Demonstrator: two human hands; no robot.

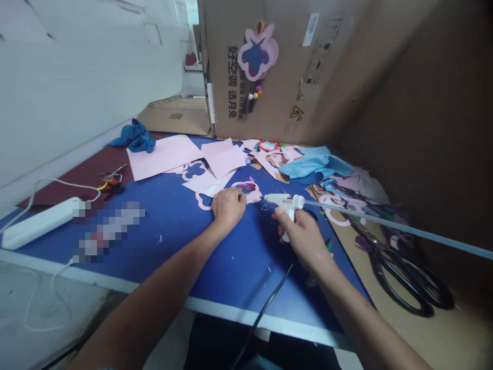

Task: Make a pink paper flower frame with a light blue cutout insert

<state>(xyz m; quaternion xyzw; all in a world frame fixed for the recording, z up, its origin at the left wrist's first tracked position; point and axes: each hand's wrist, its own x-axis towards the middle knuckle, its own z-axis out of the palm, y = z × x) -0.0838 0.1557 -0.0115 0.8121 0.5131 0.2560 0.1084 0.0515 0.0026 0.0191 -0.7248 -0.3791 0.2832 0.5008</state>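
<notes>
My right hand is closed around a white hot glue gun, its nozzle pointing left toward a small pink cut-out piece on the blue table. A long clear glue stick juts out of the gun's back to the right. My left hand is curled, fingertips pressing down on the left edge of that pink piece. The gun's black cord runs down off the table's front edge.
Pink paper sheets and scraps lie behind the hands, with blue cloth to the right. Large black scissors lie on cardboard at right. A white power strip sits far left. A cardboard box bears a pink-blue ornament.
</notes>
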